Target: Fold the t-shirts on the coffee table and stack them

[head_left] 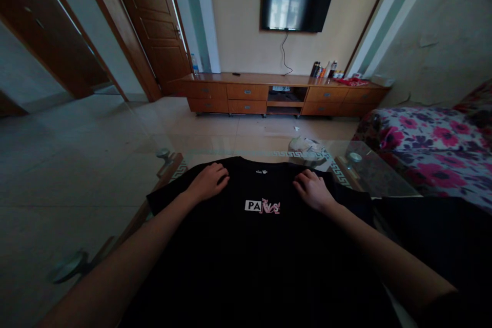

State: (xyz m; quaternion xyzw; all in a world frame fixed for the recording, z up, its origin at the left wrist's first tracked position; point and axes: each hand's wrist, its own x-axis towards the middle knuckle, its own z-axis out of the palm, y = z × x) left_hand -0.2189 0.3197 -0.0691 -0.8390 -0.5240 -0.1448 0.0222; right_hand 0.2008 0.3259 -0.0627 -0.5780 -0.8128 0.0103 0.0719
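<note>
A black T-shirt (261, 256) lies spread front side up on a glass table (388, 174), its collar toward the far edge. Its chest carries a small "PAWS" print (263, 206) in white and pink. My left hand (209, 182) rests on the shirt near the left shoulder, fingers slightly bent, thumb apart from them. Near the opposite shoulder, my right hand (313, 189) touches the cloth with its fingers loosely spread. Neither hand visibly lifts any fabric. The shirt's lower part runs out of view at the bottom.
More dark cloth (434, 236) lies right of the shirt. Beyond the table stands a low wooden TV cabinet (248, 93) with bottles on top, under a wall-mounted television (300, 0). A flower-patterned sofa (430, 133) is at the right, a wooden door (154, 20) at the left.
</note>
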